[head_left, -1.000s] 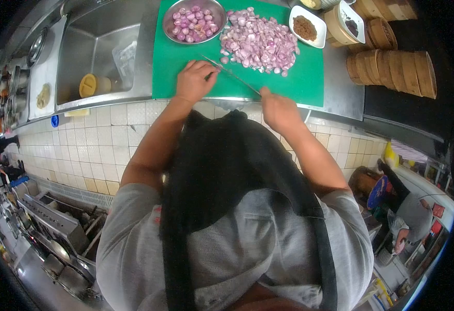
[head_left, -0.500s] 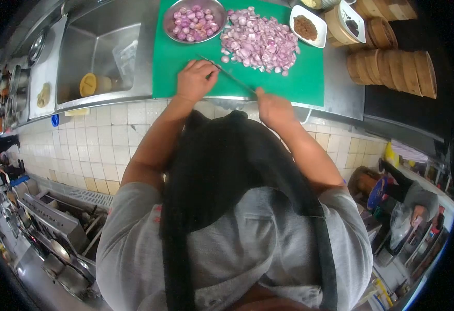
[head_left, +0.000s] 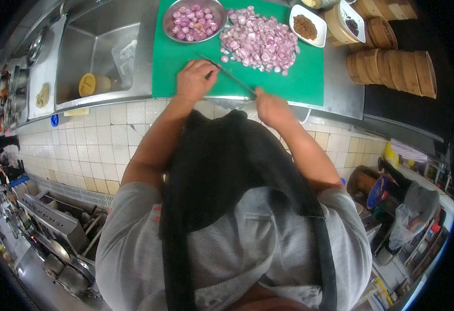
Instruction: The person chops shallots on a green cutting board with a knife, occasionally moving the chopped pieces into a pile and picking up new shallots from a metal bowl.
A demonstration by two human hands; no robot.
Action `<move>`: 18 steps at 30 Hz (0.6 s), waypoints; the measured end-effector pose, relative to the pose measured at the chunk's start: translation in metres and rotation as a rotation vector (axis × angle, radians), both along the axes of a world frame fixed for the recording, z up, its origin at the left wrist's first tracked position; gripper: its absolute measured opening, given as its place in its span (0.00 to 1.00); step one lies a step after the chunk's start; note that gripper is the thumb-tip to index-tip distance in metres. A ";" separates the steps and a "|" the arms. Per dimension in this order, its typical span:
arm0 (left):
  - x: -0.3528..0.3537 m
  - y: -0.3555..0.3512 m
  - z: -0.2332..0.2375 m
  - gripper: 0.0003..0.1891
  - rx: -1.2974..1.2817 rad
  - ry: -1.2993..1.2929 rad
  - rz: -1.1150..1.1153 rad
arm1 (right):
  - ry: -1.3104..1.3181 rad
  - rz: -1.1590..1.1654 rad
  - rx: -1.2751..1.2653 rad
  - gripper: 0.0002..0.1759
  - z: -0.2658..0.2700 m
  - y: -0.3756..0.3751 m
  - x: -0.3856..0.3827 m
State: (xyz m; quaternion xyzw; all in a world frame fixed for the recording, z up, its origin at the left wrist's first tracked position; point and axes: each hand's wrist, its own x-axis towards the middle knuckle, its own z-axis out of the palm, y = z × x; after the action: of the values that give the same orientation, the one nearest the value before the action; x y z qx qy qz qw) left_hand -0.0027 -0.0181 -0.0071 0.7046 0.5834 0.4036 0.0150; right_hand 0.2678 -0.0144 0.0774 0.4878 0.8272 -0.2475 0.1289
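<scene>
My right hand (head_left: 274, 108) is wrapped round the handle of a knife (head_left: 231, 76), whose blade points up and left over the green cutting board (head_left: 310, 78). Against the blade's left side, my left hand (head_left: 196, 79) has its fingers curled together on the board; what they hold is hidden. A metal bowl (head_left: 167, 27) of whole peeled shallots (head_left: 192, 22) stands at the board's top left. To its right lies a wide heap of sliced shallots (head_left: 260, 40). A white dish (head_left: 316, 40) with brown paste (head_left: 304, 26) sits at the board's upper right.
On the left is a steel sink (head_left: 97, 52) with a yellow-lidded container (head_left: 88, 84) in it. Stacked bamboo steamers (head_left: 393, 70) and a tub (head_left: 338, 26) are on the right. Another person (head_left: 421, 199) is at the far lower right.
My hands and the knife have barely moved. At the lower right, the other person's arm and the clear plastic bag have shifted slightly.
</scene>
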 end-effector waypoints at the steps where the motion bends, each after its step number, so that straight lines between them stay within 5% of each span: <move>1: -0.001 -0.001 0.001 0.03 -0.009 -0.001 -0.002 | -0.027 0.022 -0.017 0.13 0.001 0.003 -0.002; 18: 0.001 0.007 -0.003 0.03 0.001 0.031 -0.006 | 0.028 -0.066 0.052 0.12 -0.002 0.003 0.008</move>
State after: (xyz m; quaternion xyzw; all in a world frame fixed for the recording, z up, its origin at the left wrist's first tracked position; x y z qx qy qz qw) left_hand -0.0012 -0.0108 -0.0104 0.7124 0.5814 0.3930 0.0070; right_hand 0.2761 -0.0111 0.0755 0.5143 0.8185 -0.2368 0.0967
